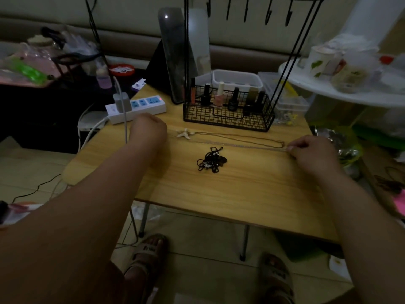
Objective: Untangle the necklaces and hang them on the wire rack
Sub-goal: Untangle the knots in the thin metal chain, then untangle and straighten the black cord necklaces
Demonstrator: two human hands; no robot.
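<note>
Necklaces point(241, 146) lie stretched along the bench point(219, 198), parallel to its far edge, between my hands. My right hand point(311, 151) pinches their right end; my left hand point(149, 128) curls at the other, its grip hidden. A black tangle point(210, 160) sits just nearer me, and the wire rack point(228, 110) stands beyond.

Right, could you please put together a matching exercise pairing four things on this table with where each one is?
Things:
1. black cord tangle
2. starfish pendant
3. nail polish bottles
4. thin chain

Places:
A. standing inside the wire basket
B. one end pinched by the right hand
C. loose in the middle of the table, untouched
D. lying just beside the left hand

Pairs: 1-C, 2-D, 3-A, 4-B.
</note>
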